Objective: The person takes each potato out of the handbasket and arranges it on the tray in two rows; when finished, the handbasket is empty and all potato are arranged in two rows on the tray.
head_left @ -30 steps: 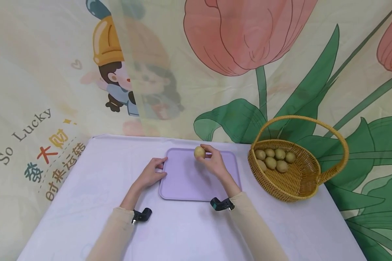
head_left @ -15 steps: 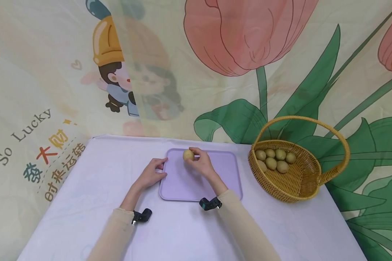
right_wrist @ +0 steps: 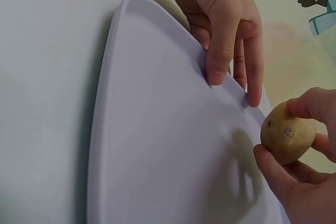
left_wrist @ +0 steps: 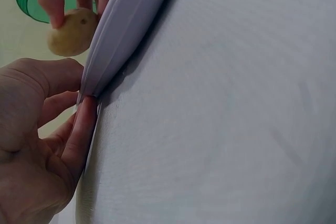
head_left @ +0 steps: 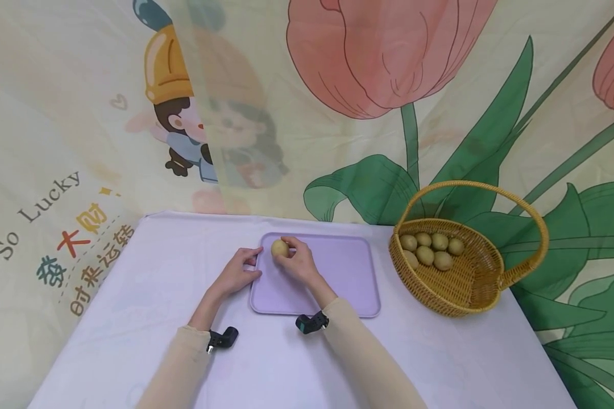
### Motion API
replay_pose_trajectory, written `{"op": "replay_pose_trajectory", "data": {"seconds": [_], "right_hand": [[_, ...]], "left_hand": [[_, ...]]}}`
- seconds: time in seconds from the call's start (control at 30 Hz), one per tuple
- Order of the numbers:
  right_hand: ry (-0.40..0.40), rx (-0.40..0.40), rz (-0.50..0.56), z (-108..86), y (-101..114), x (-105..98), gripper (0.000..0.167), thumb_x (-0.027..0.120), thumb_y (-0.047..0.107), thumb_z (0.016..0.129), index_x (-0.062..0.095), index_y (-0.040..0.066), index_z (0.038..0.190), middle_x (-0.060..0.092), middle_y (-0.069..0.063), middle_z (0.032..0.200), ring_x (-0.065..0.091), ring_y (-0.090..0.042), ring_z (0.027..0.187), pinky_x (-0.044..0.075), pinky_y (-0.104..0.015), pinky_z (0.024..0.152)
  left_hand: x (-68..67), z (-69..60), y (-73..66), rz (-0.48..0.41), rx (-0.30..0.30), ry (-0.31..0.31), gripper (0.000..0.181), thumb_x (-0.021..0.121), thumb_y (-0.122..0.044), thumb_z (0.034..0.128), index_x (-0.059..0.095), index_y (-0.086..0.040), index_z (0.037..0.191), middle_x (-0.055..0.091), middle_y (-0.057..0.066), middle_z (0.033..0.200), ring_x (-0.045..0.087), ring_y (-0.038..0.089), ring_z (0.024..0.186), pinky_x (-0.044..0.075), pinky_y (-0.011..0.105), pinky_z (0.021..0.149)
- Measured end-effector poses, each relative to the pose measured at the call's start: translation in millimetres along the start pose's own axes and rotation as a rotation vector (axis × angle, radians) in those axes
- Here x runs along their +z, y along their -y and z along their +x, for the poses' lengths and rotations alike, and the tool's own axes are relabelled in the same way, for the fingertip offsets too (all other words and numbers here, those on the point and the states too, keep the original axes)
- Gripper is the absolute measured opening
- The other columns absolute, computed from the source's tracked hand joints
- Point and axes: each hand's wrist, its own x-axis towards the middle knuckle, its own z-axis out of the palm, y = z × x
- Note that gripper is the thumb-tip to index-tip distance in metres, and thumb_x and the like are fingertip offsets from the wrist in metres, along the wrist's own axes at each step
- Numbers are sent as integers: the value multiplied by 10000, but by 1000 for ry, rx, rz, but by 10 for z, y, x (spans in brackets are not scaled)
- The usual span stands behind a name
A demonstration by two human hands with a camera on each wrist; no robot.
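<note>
A small potato (head_left: 279, 248), yellowish-brown with dark eyes, is pinched between the thumb and fingers of my right hand (head_left: 300, 261). It hangs over the far left part of a lilac rectangular tray (head_left: 327, 284), casting a shadow on it in the right wrist view. My left hand (head_left: 233, 272) grips the tray's left edge, with thumb and fingers on the rim (right_wrist: 157, 14). From the left wrist view, the potato (left_wrist: 73, 31) appears just past the tray's edge, held by the fingertips.
To the right of the tray stands a brown wicker basket (head_left: 471, 289) with a tall arched handle (head_left: 539, 227). Several potatoes (head_left: 426, 255) lie in its left part. A white cloth (head_left: 133, 318) covers the table, and a printed curtain (head_left: 266, 113) hangs behind it.
My right hand has carried the potato leftward across the tray and slightly down, toward the far left corner. My left hand has stayed at the tray's edge.
</note>
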Motion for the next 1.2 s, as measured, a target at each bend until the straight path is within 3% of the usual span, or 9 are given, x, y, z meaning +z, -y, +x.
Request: {"op": "replay_pose_trajectory", "data": {"seconds": [0.17, 0.4, 0.7, 1.2], "right_hand": [[-19, 30, -27, 42, 10, 33, 530, 725, 21, 805, 579, -49, 1310, 624, -248, 1188, 657, -336, 998, 548, -342, 839], [-22, 12, -49, 92, -16, 63, 512, 734, 14, 805, 593, -47, 1294, 630, -242, 1175, 658, -337, 1002, 546, -346, 837], [-54, -17, -68, 109, -65, 101, 516, 733, 14, 778, 608, -45, 1274, 651, -228, 1132, 647, -320, 970, 532, -356, 835], [-94, 25, -95, 131, -33, 132, 513, 743, 1, 741, 632, -45, 1240, 668, -218, 1111, 633, -316, 980, 524, -384, 851]], "left_hand": [[2, 1, -12, 5, -8, 2, 631, 680, 45, 808, 483, 59, 1407, 476, 261, 1250, 558, 351, 1064, 475, 425, 914], [-5, -7, -4, 5, -10, -1, 616, 681, 40, 819, 487, 62, 1403, 474, 260, 1262, 553, 353, 1074, 472, 457, 926], [-2, -13, -4, -16, 59, 0, 613, 683, 61, 794, 487, 112, 1373, 468, 296, 1248, 567, 399, 1064, 493, 473, 909], [5, 1, 17, -15, 16, 2, 619, 678, 56, 803, 496, 66, 1394, 474, 271, 1264, 564, 372, 1078, 490, 441, 908]]}}
